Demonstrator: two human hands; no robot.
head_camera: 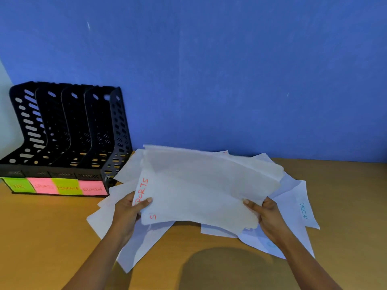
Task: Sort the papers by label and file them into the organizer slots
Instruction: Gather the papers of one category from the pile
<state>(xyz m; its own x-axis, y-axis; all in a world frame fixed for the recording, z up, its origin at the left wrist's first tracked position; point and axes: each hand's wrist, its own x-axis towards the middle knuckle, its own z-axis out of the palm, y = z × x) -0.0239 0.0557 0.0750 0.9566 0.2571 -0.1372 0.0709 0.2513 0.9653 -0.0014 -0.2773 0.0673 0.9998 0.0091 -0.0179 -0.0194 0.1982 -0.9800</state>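
Head view. Clamping a sheaf [201,191] of white papers in both grips, lifted just above the desk [41,237]. Pinching the left short edge with the left grip [127,208], thumb on top, fingers curled underneath. Pinching the right short edge with the right grip [266,212] in the same manner.

Holding the sheaf with its long axis left to right, roughly parallel to the blue wall [209,70], far edge raised a little. Thin, matte, lightly creased paper, with edges out of line and corners fanned at the far right. Marked "SPORTS" in red along the left short edge of the top sheet, reading from near to far, with a red "S" on a lower sheet at the near left corner.

Underneath and around, loose sheets [293,206] lying flat on the desk, overlapping at odd angles, reaching just beside the right front corner of the organizer [69,130]. Blue-green handwriting on one at the right, too turned to read whole.

At the left against the wall, the organizer itself: black rigid plastic, curved upright dividers pierced with oval holes, four slots side by side. Across its front base, four sticky notes [56,186], green, pink, green, pink, in faint handwriting; the last two roughly FINANCE and ADMIN.

Smooth brown wood-look desk, with a dark rounded shadow [226,268] on its near part.
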